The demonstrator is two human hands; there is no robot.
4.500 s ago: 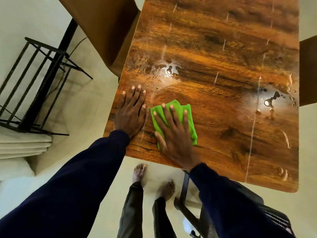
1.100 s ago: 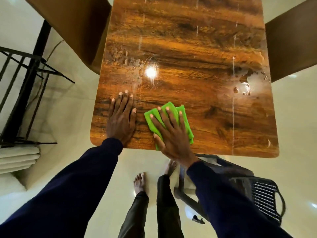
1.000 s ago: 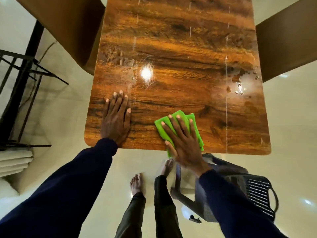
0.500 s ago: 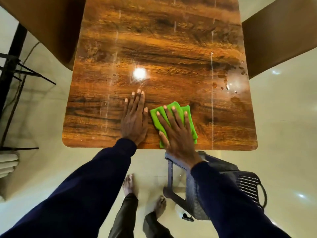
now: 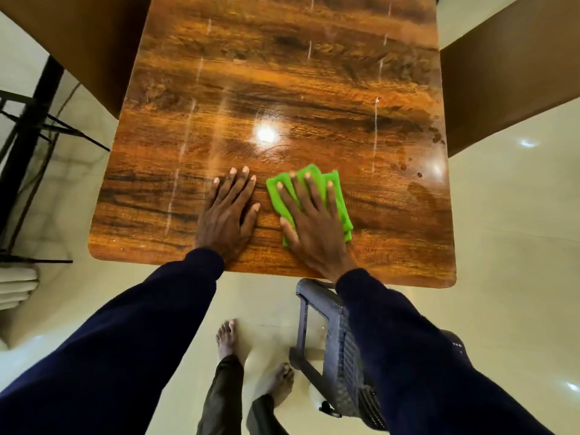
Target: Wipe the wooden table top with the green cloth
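A glossy wooden table top (image 5: 282, 89) fills the upper middle of the head view. The folded green cloth (image 5: 334, 186) lies flat on it near the front edge, right of centre. My right hand (image 5: 314, 224) presses down on the cloth with fingers spread, covering most of it. Just to its left, my left hand (image 5: 227, 215) rests flat and empty on the bare wood. Small water drops (image 5: 436, 138) sit near the right edge.
A dark plastic chair (image 5: 342, 356) stands under the table's front edge, beside my bare feet (image 5: 226, 340). Brown chairs flank the table at far left (image 5: 94, 42) and far right (image 5: 508, 73). A black metal rack (image 5: 28, 127) stands on the pale floor at left.
My right hand has slid the cloth from the table's front left toward the middle right along the front edge. My left hand moved rightward with it. The puddle at centre left is gone.
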